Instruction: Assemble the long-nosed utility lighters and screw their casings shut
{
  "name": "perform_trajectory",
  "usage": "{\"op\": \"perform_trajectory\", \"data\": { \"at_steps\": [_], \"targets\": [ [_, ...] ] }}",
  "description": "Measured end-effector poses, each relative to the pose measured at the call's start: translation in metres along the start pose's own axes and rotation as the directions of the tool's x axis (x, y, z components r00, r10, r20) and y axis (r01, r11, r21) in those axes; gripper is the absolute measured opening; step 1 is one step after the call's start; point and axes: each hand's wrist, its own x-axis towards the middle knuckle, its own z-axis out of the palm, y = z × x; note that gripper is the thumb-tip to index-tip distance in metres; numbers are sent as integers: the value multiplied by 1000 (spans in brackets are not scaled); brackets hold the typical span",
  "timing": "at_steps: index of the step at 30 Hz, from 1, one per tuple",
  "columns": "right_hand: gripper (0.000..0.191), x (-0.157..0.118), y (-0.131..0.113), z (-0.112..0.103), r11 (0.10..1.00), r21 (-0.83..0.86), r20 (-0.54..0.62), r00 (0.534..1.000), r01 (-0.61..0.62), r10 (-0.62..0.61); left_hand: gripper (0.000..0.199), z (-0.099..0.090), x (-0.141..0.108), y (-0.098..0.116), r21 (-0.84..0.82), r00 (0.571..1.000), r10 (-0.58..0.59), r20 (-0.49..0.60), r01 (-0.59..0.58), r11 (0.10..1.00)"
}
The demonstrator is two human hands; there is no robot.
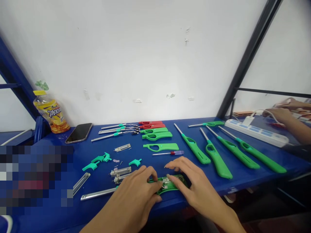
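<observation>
My left hand (136, 191) is closed at the trigger end of an opened green gas lighter (167, 191), its thumb and index finger pinched together over the parts inside. This lighter's metal barrel (98, 193) points left past my wrist. Over the handle half is my right hand (191, 176), fingers stretched out and apart, with the thumb at the clear fuel tank (171, 181). Clear fuel tanks (120, 171) and a teal trigger (135, 162) lie just beyond my left hand. Behind my right fingers lies a screwdriver (168, 153) beside a green half shell (160, 147).
Several whole green lighters (220, 161) lie at right, near a white power strip (257, 132). Red shells (152, 125) and metal barrels (107, 137) lie at the back. A phone (79, 133) and drink bottle (52, 113) are at left. Another person's hand (279, 116) is far right.
</observation>
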Motion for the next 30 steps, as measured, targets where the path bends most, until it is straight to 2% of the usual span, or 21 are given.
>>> {"op": "perform_trajectory", "data": {
  "at_steps": [5, 9, 12, 14, 16, 18, 21, 26, 30],
  "targets": [
    [22, -2, -4, -2, 999, -4, -18, 999, 34, -35, 22, -6, -1, 9, 58, 998, -29, 52, 26, 998],
    [26, 8, -3, -12, 983, -126, -36, 989, 136, -141, 21, -12, -4, 8, 81, 1000, 7, -12, -6, 997],
    [37, 31, 7, -24, 900, -371, 76, 974, 227, -214, 25, -20, -10, -2, 133, 993, 41, -109, -26, 991],
    [43, 53, 17, -31, 786, -550, 210, 957, 283, -198, 26, -26, -15, -12, 169, 979, 51, -197, -17, 985],
    [51, 75, 26, -37, 743, -594, 271, 947, 307, -175, 27, -32, -20, -21, 189, 960, 61, -275, -8, 982],
    [48, 94, 32, -40, 713, -611, 338, 928, 344, -159, 28, -37, -24, -28, 198, 946, 58, -320, 7, 980],
    [35, 109, 37, -41, 674, -617, 429, 892, 406, -144, 29, -41, -28, -32, 196, 946, 16, -325, 51, 979],
    [42, 114, 38, -31, 574, -666, 487, 861, 476, -148, 29, -41, -29, -34, 165, 960, -53, -274, 101, 981],
    [34, 117, 31, -17, 489, -701, 508, 845, 519, -169, 32, -39, -29, -35, 171, 963, -68, -262, 116, 978]
  ]
}}
